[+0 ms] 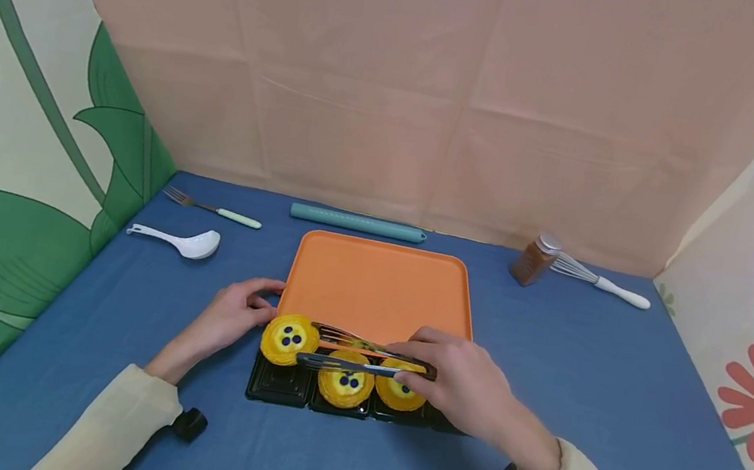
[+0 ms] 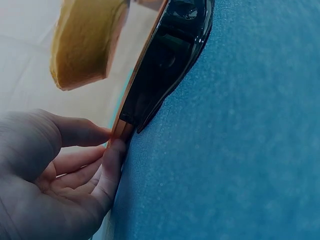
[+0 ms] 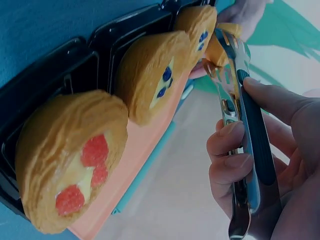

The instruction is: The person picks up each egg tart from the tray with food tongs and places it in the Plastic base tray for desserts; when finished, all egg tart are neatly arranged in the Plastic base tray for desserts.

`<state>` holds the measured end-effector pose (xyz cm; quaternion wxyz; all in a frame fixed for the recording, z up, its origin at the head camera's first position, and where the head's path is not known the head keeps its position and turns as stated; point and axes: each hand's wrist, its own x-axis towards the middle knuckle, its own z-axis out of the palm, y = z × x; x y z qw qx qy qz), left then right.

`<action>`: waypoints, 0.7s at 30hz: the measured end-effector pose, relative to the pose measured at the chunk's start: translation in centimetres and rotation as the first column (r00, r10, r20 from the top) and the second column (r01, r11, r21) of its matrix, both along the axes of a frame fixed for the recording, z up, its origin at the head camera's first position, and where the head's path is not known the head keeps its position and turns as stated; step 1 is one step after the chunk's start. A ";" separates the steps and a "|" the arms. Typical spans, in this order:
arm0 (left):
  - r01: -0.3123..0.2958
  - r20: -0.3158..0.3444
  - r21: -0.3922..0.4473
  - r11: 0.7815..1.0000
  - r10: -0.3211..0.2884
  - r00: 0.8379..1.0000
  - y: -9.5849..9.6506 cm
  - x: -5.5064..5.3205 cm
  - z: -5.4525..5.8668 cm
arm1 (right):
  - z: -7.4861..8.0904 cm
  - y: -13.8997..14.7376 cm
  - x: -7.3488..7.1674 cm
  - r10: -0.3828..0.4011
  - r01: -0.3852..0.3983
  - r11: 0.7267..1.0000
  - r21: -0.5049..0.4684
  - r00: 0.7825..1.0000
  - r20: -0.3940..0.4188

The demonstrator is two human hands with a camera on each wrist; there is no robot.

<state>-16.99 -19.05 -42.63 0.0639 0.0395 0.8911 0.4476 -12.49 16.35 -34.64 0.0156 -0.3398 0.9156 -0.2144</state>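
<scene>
My right hand (image 1: 461, 378) grips a pair of tongs (image 1: 365, 366) with dark handles and slotted tips. At the tips, an egg tart (image 1: 288, 339) with blueberries hangs raised above the left end of a black compartment tray (image 1: 278, 388). Two more blueberry tarts (image 1: 344, 389) sit in that tray, and a tart with red berries (image 3: 75, 165) shows in the right wrist view, hidden by my hand in the head view. With thumb and fingers, my left hand (image 1: 239, 313) pinches the left edge of an orange tray (image 1: 377, 284) behind the black one.
A teal rolling pin (image 1: 358, 222) lies behind the orange tray. To the left are a fork (image 1: 213, 208) and a white ladle (image 1: 182, 241). A brown shaker jar (image 1: 535, 260) and a whisk (image 1: 597, 281) lie at the back right. Blue cloth (image 1: 285, 457) covers the table.
</scene>
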 end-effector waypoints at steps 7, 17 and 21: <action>0.006 0.014 0.016 1.000 -0.006 1.000 0.0 0.0 -0.1 | 0.1 -0.4 0.5 0.048 -0.048 0.999 0.019 0.999 0.005; 0.004 0.011 0.010 1.000 -0.004 1.000 0.0 0.1 0.1 | 0.2 -0.8 0.7 0.067 -0.066 0.997 0.047 0.998 -0.016; 0.006 0.014 0.013 1.000 -0.006 1.000 -0.1 0.1 0.0 | 0.2 -0.9 0.7 0.071 -0.070 0.996 0.059 0.997 -0.020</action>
